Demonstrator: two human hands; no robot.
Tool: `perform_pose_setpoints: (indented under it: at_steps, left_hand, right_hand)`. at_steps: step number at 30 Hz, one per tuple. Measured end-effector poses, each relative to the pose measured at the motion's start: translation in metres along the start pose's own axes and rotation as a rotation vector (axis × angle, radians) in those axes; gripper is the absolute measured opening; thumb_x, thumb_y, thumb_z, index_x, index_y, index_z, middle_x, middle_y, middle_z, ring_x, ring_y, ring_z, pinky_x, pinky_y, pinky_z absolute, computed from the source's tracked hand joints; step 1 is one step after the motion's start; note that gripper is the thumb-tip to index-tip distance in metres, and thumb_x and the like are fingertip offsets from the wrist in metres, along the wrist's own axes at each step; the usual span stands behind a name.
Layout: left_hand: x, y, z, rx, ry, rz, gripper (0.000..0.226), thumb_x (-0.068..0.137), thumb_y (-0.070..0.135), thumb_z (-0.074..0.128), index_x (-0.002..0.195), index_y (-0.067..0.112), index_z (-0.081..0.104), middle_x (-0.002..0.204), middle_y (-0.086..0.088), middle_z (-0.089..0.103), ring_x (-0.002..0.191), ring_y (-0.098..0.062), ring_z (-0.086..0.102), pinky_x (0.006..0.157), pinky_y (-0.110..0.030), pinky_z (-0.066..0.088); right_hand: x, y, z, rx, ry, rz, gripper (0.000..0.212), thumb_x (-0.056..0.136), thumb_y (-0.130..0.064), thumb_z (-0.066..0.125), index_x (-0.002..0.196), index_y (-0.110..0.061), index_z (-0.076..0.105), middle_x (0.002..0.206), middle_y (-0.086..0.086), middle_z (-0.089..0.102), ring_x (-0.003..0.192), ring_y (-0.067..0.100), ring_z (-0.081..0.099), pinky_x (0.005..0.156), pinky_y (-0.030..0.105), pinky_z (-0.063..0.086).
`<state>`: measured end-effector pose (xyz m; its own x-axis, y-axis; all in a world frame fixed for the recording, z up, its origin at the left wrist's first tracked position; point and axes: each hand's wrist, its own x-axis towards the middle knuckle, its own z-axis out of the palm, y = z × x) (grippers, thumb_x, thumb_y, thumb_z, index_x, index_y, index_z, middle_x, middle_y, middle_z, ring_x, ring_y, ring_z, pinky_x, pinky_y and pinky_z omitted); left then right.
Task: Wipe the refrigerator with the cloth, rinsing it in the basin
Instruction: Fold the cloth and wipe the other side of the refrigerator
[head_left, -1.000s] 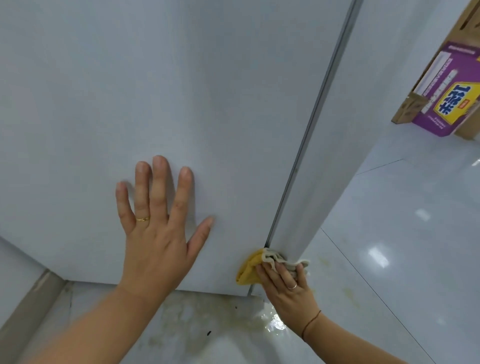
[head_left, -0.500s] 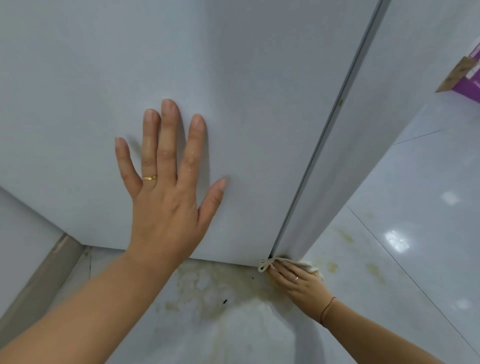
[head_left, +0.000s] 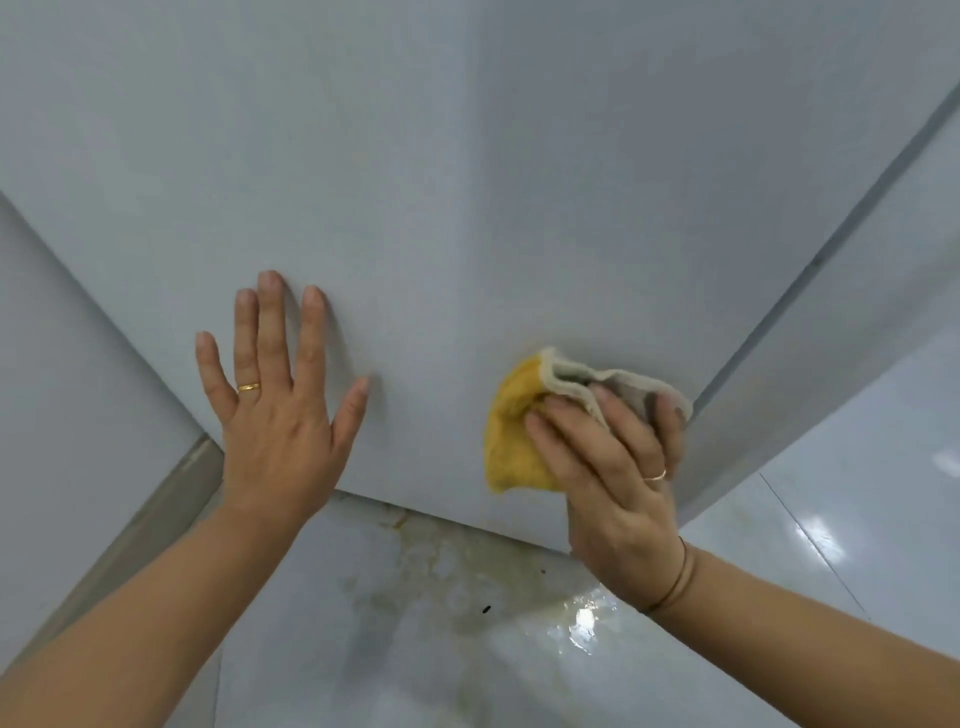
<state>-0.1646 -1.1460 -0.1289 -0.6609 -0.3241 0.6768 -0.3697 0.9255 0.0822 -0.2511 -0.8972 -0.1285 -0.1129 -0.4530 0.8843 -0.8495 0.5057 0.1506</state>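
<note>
Yellow and grey, the cloth (head_left: 511, 431) is bunched in the right hand (head_left: 618, 483), whose fingers curl over it and press it low on the fridge door (head_left: 415, 208), near the right edge. Half a second ago it was at the bottom corner by the floor (head_left: 415, 649); now it has come up onto the door's face, so wiping goes on there. The left hand (head_left: 275, 415) lies flat on the door, fingers spread wide, holding nothing. No basin shows. No writing can be read.

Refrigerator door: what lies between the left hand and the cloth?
The stretch is bare: in the head view only the white refrigerator surface separates the left hand from the yellow cloth under the right hand.
</note>
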Motion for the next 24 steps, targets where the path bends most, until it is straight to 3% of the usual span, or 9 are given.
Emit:
perform_pose_setpoints:
  at_steps: [4, 7, 12, 17, 21, 24]
  left_hand:
    - [-0.003, -0.030, 0.007, -0.028, -0.069, -0.100, 0.075, 0.097, 0.051, 0.032, 0.153, 0.020, -0.007, 0.162, -0.014, -0.001, 0.149, -0.027, -0.003, 0.117, -0.054, -0.003]
    - [-0.005, -0.042, 0.013, -0.052, -0.111, -0.103, 0.076, 0.097, 0.053, 0.030, 0.153, 0.022, -0.010, 0.162, -0.013, -0.004, 0.149, -0.027, -0.001, 0.116, -0.052, -0.002]
    - [-0.011, -0.050, 0.020, -0.062, -0.117, -0.075, 0.073, 0.097, 0.052, 0.032, 0.154, 0.021, -0.003, 0.161, -0.015, -0.001, 0.149, -0.029, 0.003, 0.116, -0.052, 0.006]
    - [-0.034, -0.074, 0.034, -0.044, -0.177, -0.094, 0.072, 0.097, 0.051, 0.031, 0.154, 0.024, -0.002, 0.162, -0.013, -0.001, 0.149, -0.030, 0.006, 0.116, -0.053, 0.009]
    - [-0.059, -0.096, 0.036, -0.010, -0.223, -0.185, 0.072, 0.095, 0.052, 0.028, 0.154, 0.023, -0.001, 0.162, -0.013, 0.000, 0.148, -0.033, 0.011, 0.115, -0.055, 0.010]
    - [-0.073, -0.108, 0.034, 0.022, -0.256, -0.213, 0.072, 0.094, 0.052, 0.027, 0.154, 0.020, 0.005, 0.161, -0.015, 0.006, 0.146, -0.034, 0.016, 0.113, -0.058, 0.013]
  right_hand:
    - [0.035, 0.009, 0.024, -0.228, 0.100, 0.025, 0.042, 0.093, -0.013, 0.061, 0.132, -0.025, 0.052, 0.140, -0.002, 0.043, 0.141, 0.019, 0.028, 0.116, 0.047, 0.013]
    - [-0.001, -0.002, 0.048, -0.366, -0.088, -0.118, 0.056, 0.086, -0.024, 0.065, 0.138, -0.032, 0.047, 0.146, -0.007, 0.038, 0.143, 0.018, 0.023, 0.118, 0.046, 0.008]
    - [-0.091, -0.013, 0.080, -0.467, -0.455, -0.406, 0.073, 0.077, -0.005, 0.043, 0.145, -0.029, 0.038, 0.153, -0.010, 0.028, 0.144, 0.016, 0.018, 0.121, 0.041, 0.001]
    - [-0.134, -0.032, 0.110, -0.434, -0.709, -0.550, 0.071, 0.083, 0.006, 0.008, 0.141, -0.016, 0.043, 0.149, -0.005, 0.040, 0.142, 0.016, 0.024, 0.121, 0.036, -0.004]
    - [-0.126, -0.041, 0.121, -0.375, -0.787, -0.723, 0.059, 0.081, -0.005, 0.022, 0.139, -0.011, 0.032, 0.149, -0.001, 0.027, 0.138, 0.016, 0.022, 0.120, 0.038, -0.009]
    - [-0.084, -0.051, 0.122, -0.260, -0.666, -0.611, 0.064, 0.081, 0.000, 0.025, 0.143, -0.009, 0.034, 0.150, 0.000, 0.039, 0.140, 0.017, 0.029, 0.120, 0.037, -0.007]
